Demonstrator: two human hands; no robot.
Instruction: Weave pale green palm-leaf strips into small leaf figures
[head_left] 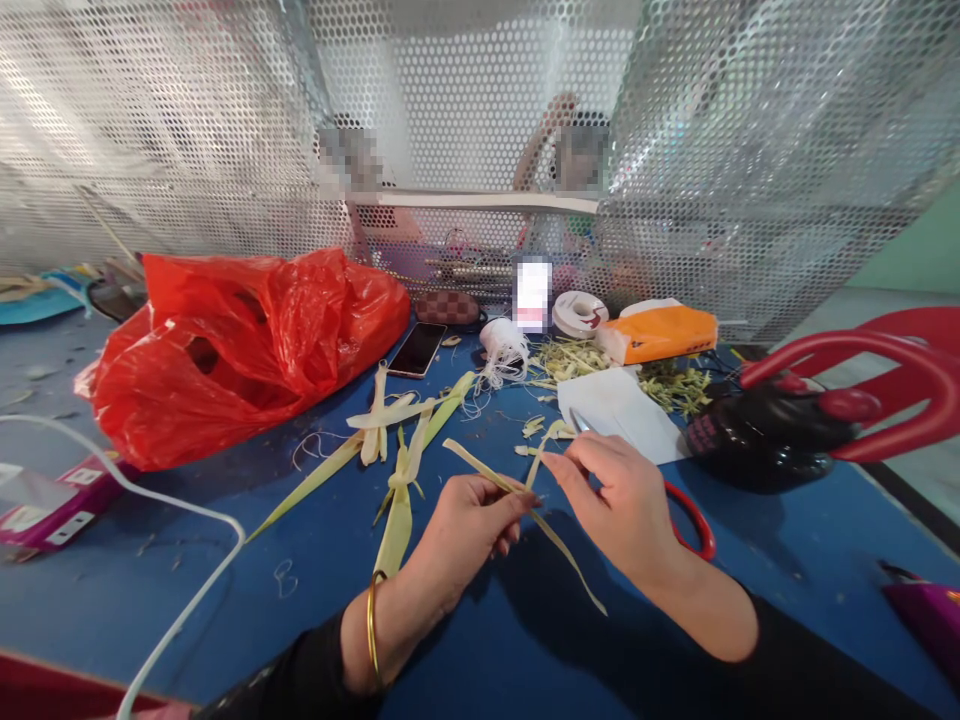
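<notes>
Across the whole view, blue counter (90,610). Over on the left, a big red plastic bag (277,340), slumped well apart from the action. Into the middle, straight to the hands! Low and central, left hand (457,535), fingers pinched tight, thumb pressing down on a pale strip. Just across from it and slightly higher, right hand (626,510), thumb pointing left, fingers drawn in narrow; cannot tell whether gripping or merely touching. Beside the left forearm, outside either grasp, a knotted leaf piece (397,510). Behind the right hand, red-handled scissors (705,530), mostly covered; cannot tell whether resting on the counter or hooked in the palm.

Down to the key detail: pale strip (566,555), held between left thumb and fingers, long axis slanting from upper left to lower right. Upper end poking out beyond the left knuckles, tail trailing down towards the right forearm. Then the smaller one, a thin strip (534,472), angling up and right from the left fingertips, past the right thumb tip. A crossing, then, right at the left fingers! Left hand nearer, squarely on it; right thumb just above and to the right, beside the thin strip. Smallest of all, leaf scraps (532,428) just beyond.
</notes>
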